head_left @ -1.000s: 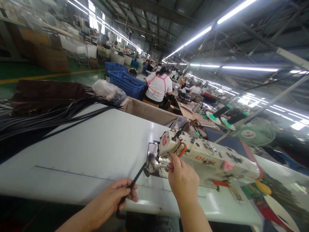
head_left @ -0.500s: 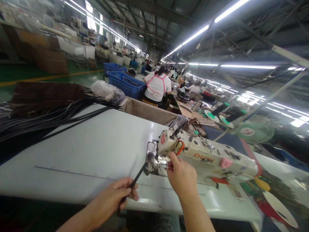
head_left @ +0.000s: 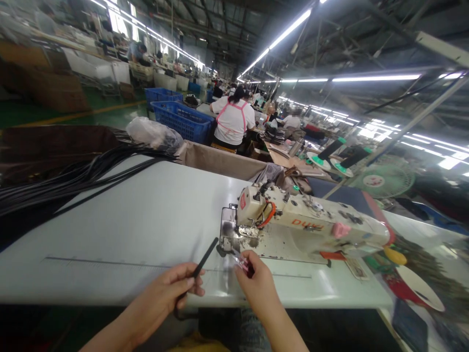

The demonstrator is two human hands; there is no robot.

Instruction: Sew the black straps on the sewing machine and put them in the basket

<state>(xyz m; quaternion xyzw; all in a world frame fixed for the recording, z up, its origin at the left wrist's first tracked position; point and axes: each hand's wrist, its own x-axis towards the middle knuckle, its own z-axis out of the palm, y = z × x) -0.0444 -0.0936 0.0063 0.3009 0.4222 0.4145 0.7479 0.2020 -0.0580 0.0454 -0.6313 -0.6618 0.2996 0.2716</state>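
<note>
Gripping w/ left hand (head_left: 185, 287): blk strap (head_left: 205, 256), clamped btwn thumb & fingers, free end angled up nr corner of metal plate (head_left: 227, 230); contact w/ plate unclear.
Right hand (head_left: 256, 281): closed on small red/clear tool (head_left: 241, 262), nr front edge of plate, well apart from left hand.
Sewing machine (head_left: 311, 222): on white table (head_left: 146, 210), just beyond right hand.
Strap bundle (head_left: 88, 178): blk, far L side of table.
Bkgd: seated person (head_left: 233, 120), blue basket (head_left: 179, 121) alongside.
</note>
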